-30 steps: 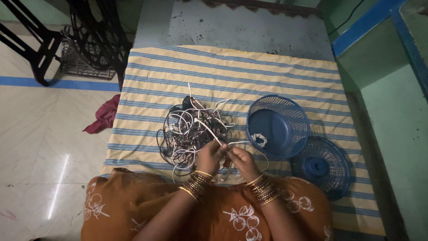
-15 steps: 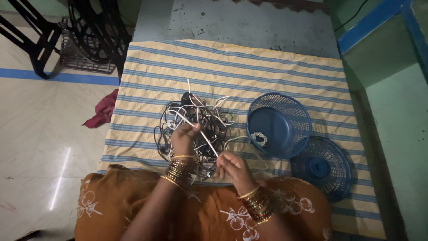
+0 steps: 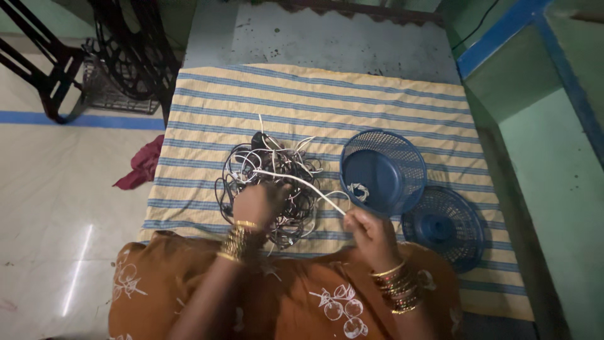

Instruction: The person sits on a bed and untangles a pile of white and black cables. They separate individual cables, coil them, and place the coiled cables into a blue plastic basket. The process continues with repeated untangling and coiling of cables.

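A tangled heap of white and black cables (image 3: 267,179) lies on a cloth with yellow and blue stripes (image 3: 327,107). My left hand (image 3: 258,203) presses down on the near side of the heap, fingers closed among the wires. My right hand (image 3: 366,228) pinches one white cable (image 3: 302,182) that stretches taut from the heap to my fingers. Just right of the heap stands a blue mesh basket (image 3: 384,170) with a small coiled white cable (image 3: 360,191) inside. Its blue lid (image 3: 443,228) lies on the cloth beside it.
A black metal stand (image 3: 119,56) stands on the tiled floor at the far left, with a dark red rag (image 3: 143,167) by the cloth's edge. A green wall with blue trim (image 3: 541,126) runs along the right. Bare grey surface (image 3: 327,41) lies beyond the cloth.
My right hand has drawn the white cable out to the right, pulling it taut. My left hand has shifted down onto the heap.
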